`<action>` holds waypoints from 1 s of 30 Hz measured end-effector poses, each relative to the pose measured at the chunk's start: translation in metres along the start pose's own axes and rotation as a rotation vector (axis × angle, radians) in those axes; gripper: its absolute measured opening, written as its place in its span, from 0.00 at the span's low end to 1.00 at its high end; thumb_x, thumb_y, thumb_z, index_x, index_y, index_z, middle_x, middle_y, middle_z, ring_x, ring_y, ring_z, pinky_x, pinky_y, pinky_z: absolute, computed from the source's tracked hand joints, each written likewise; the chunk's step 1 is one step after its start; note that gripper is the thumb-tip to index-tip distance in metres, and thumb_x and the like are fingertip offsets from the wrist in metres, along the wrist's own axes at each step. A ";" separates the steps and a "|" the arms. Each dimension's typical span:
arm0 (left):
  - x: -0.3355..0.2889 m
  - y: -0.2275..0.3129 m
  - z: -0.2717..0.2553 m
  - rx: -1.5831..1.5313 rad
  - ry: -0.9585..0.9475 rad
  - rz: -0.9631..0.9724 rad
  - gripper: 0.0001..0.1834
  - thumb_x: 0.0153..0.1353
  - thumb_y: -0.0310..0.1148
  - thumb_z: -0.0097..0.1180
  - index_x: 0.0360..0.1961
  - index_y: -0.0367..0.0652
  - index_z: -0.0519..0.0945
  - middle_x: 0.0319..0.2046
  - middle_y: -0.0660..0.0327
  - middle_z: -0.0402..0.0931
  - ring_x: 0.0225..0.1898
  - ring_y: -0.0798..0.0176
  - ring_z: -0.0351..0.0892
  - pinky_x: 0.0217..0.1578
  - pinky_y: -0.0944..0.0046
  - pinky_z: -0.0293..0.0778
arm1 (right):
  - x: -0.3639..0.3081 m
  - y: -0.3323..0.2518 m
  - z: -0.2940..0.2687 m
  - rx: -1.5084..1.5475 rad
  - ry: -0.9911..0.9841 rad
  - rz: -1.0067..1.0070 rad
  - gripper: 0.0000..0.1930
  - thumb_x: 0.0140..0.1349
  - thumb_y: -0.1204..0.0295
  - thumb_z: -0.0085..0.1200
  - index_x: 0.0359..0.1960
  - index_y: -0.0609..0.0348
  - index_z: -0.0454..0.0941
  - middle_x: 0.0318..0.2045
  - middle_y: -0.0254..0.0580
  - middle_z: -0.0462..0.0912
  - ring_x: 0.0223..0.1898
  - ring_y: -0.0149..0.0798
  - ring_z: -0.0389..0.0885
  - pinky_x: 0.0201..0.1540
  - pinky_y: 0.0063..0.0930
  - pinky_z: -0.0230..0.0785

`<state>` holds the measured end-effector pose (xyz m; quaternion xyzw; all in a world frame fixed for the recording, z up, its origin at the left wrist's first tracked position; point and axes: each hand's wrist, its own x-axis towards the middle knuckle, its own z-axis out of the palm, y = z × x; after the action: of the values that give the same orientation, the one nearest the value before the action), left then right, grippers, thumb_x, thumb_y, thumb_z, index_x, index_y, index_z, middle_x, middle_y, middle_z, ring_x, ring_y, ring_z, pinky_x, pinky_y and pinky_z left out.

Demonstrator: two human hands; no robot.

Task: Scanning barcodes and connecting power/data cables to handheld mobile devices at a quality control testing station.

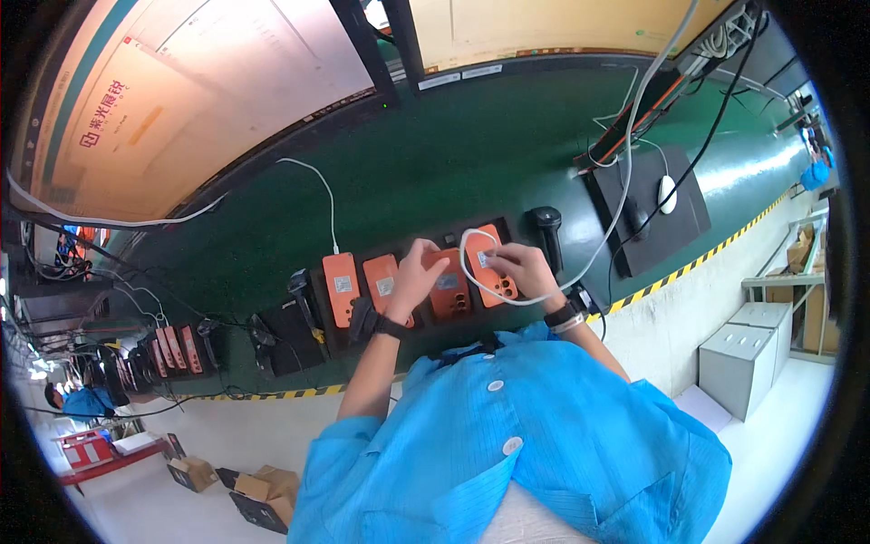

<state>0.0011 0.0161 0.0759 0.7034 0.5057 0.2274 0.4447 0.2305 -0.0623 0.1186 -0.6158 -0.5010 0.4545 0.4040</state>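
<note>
while cable (628, 150) crosses orange phone (488, 273), scanner (547, 234) just beside

orange phone (382, 276) partly hidden by left hand (422, 272), monitors (544, 27) cut off

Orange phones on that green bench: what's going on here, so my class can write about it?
A person in a blue jacket is working over four orange phones laid in a row. The left hand is at the third phone from the left; the right hand is over the rightmost phone, where a white cable loops close by. Whether the fingers hold the cable's end is too small to tell. Another thin cord meets the leftmost phone's upper end.
</note>
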 end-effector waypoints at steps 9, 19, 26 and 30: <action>-0.049 0.026 0.002 -0.316 0.032 0.009 0.21 0.58 0.25 0.62 0.50 0.37 0.69 0.44 0.58 0.75 0.48 0.64 0.77 0.48 0.64 0.74 | 0.022 -0.029 0.051 -0.064 -0.128 -0.267 0.11 0.59 0.67 0.60 0.37 0.62 0.84 0.28 0.47 0.84 0.30 0.40 0.83 0.33 0.30 0.72; -0.059 0.024 0.004 -0.381 0.102 0.042 0.25 0.57 0.24 0.62 0.54 0.37 0.66 0.42 0.57 0.75 0.47 0.63 0.78 0.47 0.64 0.76 | 0.019 -0.029 0.062 -0.088 -0.169 -0.275 0.10 0.58 0.69 0.60 0.36 0.64 0.83 0.29 0.48 0.83 0.28 0.41 0.82 0.31 0.32 0.72; -0.062 0.020 0.008 -0.453 0.087 0.089 0.24 0.57 0.22 0.61 0.54 0.38 0.67 0.46 0.55 0.74 0.47 0.62 0.78 0.47 0.64 0.75 | 0.014 -0.032 0.060 -0.200 -0.186 -0.419 0.08 0.57 0.74 0.61 0.36 0.65 0.83 0.30 0.46 0.82 0.31 0.38 0.82 0.33 0.28 0.72; -0.063 0.013 0.004 -0.474 0.088 0.069 0.24 0.58 0.24 0.61 0.54 0.38 0.67 0.45 0.57 0.74 0.47 0.63 0.78 0.47 0.63 0.74 | 0.014 -0.031 0.062 -0.202 -0.197 -0.364 0.08 0.58 0.73 0.61 0.36 0.65 0.82 0.31 0.46 0.81 0.29 0.37 0.80 0.34 0.30 0.71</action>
<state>-0.0136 -0.0446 0.0934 0.5856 0.4327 0.3852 0.5669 0.1638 -0.0406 0.1296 -0.5053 -0.6839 0.3793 0.3648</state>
